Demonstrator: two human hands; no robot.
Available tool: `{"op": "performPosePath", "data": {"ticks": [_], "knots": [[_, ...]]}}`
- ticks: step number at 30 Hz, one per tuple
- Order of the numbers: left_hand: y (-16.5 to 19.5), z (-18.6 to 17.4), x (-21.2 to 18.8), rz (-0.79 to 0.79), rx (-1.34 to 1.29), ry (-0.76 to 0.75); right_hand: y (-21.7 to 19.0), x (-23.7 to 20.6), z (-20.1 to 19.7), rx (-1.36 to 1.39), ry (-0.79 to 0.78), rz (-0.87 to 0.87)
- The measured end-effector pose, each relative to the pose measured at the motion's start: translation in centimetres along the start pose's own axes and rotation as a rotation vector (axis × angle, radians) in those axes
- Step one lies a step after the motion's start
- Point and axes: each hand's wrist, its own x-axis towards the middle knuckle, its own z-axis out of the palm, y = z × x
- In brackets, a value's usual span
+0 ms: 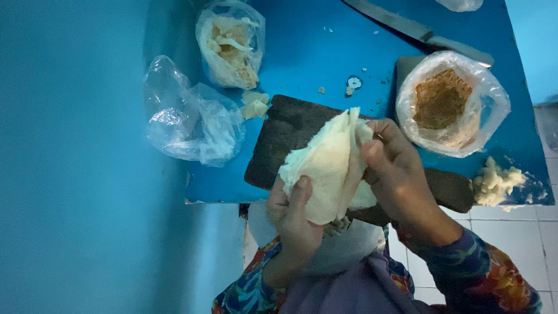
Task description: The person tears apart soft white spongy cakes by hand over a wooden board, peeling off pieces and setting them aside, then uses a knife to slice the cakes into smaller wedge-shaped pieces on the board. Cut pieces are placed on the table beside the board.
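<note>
A blue table (314, 52) is seen from above. On it are laid a dark board (290, 131), a plastic bag of brown crumbs (450, 104), a bag of pale chunks (231, 43), an empty crumpled clear bag (189, 119), a long knife (415, 29) near the far edge, a pale dough lump (494, 183) at the right corner, and small scraps (351, 86) scattered between.

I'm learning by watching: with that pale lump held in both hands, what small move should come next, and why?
Probably pull the pale lump further apart: the left hand cups it from below, the right hand pinches its upper edge, and it hangs above the dark board.
</note>
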Motion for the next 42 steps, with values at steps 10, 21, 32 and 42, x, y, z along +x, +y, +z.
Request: {"op": "performPosePath", "data": {"ticks": [10, 21, 32, 42], "knots": [[24.1, 7.6, 6.6, 0.142, -0.198, 0.081, -17.3, 4.5, 18.7, 0.173, 0.218, -0.253], [28.6, 7.5, 6.0, 0.14, -0.162, 0.249, -20.0, 3.1, 14.3, -0.059, 0.234, -0.395], [32.9, 4.3, 8.2, 0.357, -0.176, 0.297, -21.4, 4.2, 18.3, -0.312, 0.206, -0.151], [33.2, 4.9, 8.7, 0.232, -0.189, 0.188, -18.7, 5.7, 18.4, -0.479, 0.167, 0.162]]}}
